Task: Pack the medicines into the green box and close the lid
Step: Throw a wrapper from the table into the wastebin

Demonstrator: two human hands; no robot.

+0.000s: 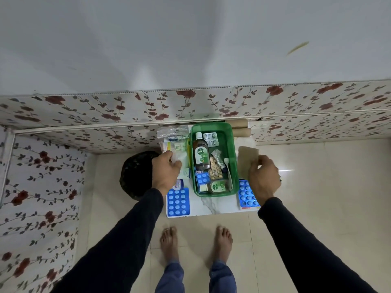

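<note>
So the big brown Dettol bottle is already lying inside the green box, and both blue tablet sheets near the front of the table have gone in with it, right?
Not quite. The head view shows the Dettol bottle lying inside the green box, but those two blue tablet sheets are not in it: one lies on the table left of the box, the other to its right.

Green box [233,166] open from above; hands [167,172] flank both sides
</note>
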